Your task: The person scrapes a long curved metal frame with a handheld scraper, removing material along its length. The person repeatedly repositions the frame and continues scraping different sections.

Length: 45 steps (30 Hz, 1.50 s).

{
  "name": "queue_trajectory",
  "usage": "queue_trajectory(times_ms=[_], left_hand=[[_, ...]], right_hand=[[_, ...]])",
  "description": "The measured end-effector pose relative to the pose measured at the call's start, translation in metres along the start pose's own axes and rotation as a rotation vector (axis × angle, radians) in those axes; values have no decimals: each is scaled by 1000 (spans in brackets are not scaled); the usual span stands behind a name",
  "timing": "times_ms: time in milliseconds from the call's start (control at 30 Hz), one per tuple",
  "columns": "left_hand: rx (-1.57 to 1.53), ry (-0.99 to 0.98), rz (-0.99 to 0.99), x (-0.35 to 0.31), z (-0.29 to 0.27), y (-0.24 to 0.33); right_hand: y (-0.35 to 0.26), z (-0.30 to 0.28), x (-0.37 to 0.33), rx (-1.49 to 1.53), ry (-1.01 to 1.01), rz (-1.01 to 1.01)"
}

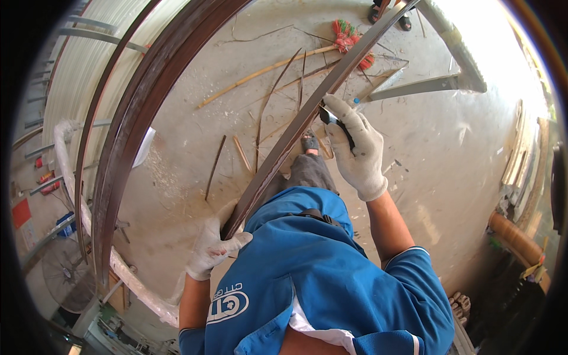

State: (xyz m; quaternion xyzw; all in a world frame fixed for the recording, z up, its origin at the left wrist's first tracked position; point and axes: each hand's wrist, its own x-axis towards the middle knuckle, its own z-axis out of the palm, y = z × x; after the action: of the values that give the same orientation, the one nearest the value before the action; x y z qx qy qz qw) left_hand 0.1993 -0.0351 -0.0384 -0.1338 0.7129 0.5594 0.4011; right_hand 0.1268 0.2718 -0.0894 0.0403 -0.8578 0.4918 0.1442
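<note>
A long dark brown profile strip (283, 148) runs slantwise across my front, from my waist up to the far right. My left hand (212, 247), in a white work glove, grips its near end with the fingers around the edge. My right hand (362, 155), also gloved, is closed on a dark-handled utility knife (338, 125). The knife's front end meets the right-hand edge of the strip, where the fingertips hide the blade. Along that edge the surface looks rough and pale in places.
Long brown profiles (127, 127) stand close at left, near a wrapped tube (131, 272) and a fan (68, 272). Thin offcuts (216, 168) and a broom (346, 38) litter the concrete floor. Wrapped pieces (458, 50) lie far right; another person's feet (403, 22) show beyond.
</note>
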Motion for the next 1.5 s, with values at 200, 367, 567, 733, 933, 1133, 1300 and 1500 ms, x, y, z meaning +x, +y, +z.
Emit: queue_trajectory(times_ms=[200,367,567,733,933,1133,1300,1500], left_hand=[[3,10,-6,-5,5,5],[-25,19,3,-4,8,2],[2,2,-36,-6,5,6],[98,2,19,-5,2,8],[51,4,10,-5,0,4],[58,21,52,-2,-2,-2],[47,51,75,-1,1,-8],[18,21,100,-6,2,-1]], right_hand=[[5,7,-1,-67,48,-45],[9,8,5,-280,168,-216],[13,-4,10,-365,167,-241],[17,-1,19,-422,226,-297],[13,-20,32,530,81,177],[3,-15,36,28,98,-125],[8,6,36,-273,151,-239],[21,5,46,-341,212,-261]])
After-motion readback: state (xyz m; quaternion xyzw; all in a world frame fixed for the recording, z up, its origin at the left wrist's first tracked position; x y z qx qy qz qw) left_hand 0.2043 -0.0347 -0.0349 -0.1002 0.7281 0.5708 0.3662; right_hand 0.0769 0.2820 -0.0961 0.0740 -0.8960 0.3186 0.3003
